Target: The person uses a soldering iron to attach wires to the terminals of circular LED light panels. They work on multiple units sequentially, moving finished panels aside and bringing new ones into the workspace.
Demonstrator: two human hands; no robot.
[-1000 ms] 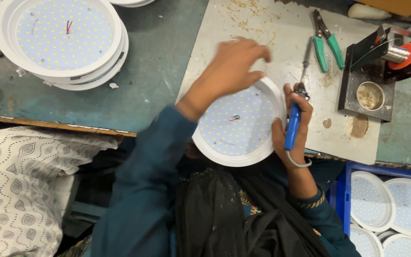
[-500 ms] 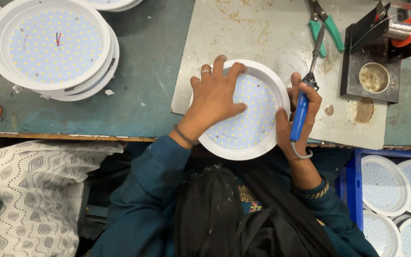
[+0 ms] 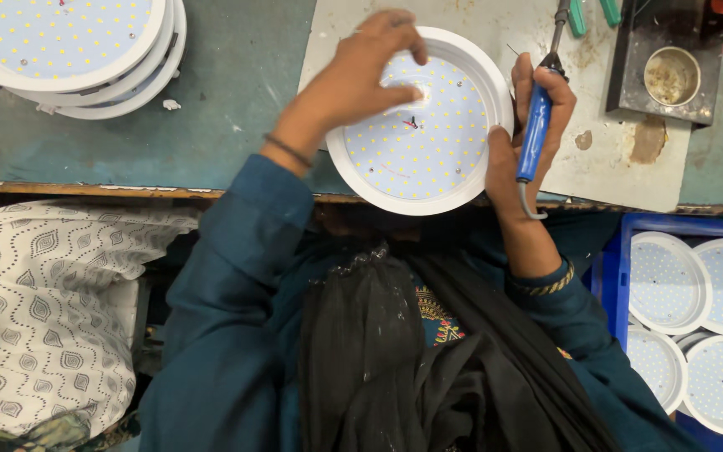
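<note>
On the bench [image 3: 236, 125] the round white LED panel light [image 3: 422, 121] lies on the pale work board [image 3: 604, 172] at the near edge, my left hand [image 3: 361, 71] spread flat on it, fingertips pressing near its centre. My right hand [image 3: 537, 117] has its grip wrapped tight round the blue-handled soldering iron [image 3: 535, 134], tip pointing far, just right of the rim. I judge this the soldering step at the small red and black wires [image 3: 410, 123]; bringing the tip there needs the panel held steady.

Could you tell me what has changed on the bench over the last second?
The left hand came down from hovering above the round LED panel and now rests its fingers on the LED board beside the small wires. The right hand keeps holding the blue-handled soldering iron at the panel's rim.
</note>
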